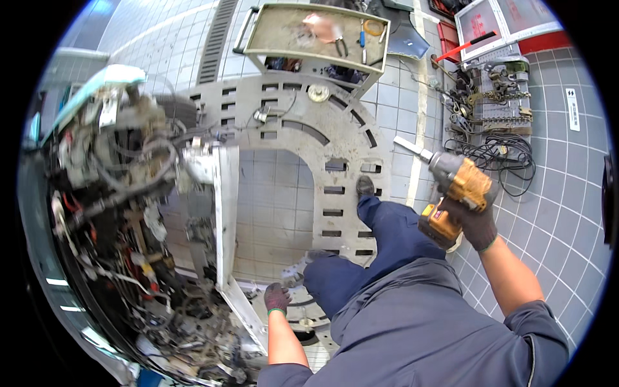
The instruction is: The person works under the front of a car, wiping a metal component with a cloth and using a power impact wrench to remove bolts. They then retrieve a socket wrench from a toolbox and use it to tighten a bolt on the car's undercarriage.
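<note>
Panelling (pixel 126 74) in pale teal curves across the upper left, above a stripped vehicle front (pixel 84 158) crowded with exposed wiring (pixel 138 277), hoses (pixel 171 155) and grimy metal parts. A white beam (pixel 224 213) runs down the vehicle's right side. Just right of its lower end hangs the person's left hand (pixel 277 298) in a dark knitted glove; whether its fingers are open or closed cannot be told, and neither can contact with the beam.

Next comes a grey metal platform (pixel 335 187) pierced with rectangular slots, a round disc (pixel 318 93) lying on it. Behind its far edge stands a trolley (pixel 277 48), bearing dark-handled pliers (pixel 342 46), a blue-handled tool (pixel 362 39) and a yellowish coil (pixel 373 27). One dark shoe (pixel 365 186) rests on the platform, below navy trousers (pixel 396 232).

Farther right, the right hand (pixel 476 222), gloved too, has its fingers wrapped around the handle of a yellow and black impact wrench (pixel 469 184). The wrench is held up beside the right leg, well apart from the vehicle, its long socket (pixel 412 148) pointing up and left. Beyond it, black cable (pixel 503 158) lies looped near a rack (pixel 493 109) hung with chains (pixel 506 97), and a red bar (pixel 461 48) slants above.
</note>
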`<state>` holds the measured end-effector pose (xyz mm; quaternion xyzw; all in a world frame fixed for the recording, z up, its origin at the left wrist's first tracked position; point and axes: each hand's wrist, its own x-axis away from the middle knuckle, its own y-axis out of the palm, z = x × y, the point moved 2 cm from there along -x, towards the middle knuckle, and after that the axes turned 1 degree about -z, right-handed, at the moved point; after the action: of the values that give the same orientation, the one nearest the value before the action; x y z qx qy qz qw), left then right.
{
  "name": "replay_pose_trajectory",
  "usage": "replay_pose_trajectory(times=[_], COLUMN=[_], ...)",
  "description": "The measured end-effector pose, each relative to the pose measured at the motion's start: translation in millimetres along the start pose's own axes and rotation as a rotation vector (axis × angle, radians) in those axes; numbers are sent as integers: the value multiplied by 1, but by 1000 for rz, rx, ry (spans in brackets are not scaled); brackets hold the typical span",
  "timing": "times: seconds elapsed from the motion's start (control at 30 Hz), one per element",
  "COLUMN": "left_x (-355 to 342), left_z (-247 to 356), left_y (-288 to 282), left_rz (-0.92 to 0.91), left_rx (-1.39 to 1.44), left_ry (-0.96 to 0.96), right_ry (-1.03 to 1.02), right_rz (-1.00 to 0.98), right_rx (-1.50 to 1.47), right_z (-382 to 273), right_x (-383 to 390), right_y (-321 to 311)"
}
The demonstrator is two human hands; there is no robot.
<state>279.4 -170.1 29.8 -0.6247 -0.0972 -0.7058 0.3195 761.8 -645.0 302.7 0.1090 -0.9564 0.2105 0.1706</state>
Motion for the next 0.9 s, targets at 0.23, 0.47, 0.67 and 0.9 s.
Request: replay_pose_trajectory(times=[0.23, 0.47, 0.67, 0.9], left_x=[34, -94, -143, -207], left_z=[339, 568, 751, 852], left_y=[191, 371, 517, 629], left_rz=[-131, -496, -739, -721], left_rx=[-200, 259, 366, 476], left_ry=[283, 278, 231, 210], right_ry=[229, 260, 420, 562], right_rz=[12, 160, 328, 90], right_rx=[-94, -160, -382, -324], right_z=[-41, -57, -59, 10], right_x=[-109, -225, -301, -368], right_y=[-3, 56, 129, 178])
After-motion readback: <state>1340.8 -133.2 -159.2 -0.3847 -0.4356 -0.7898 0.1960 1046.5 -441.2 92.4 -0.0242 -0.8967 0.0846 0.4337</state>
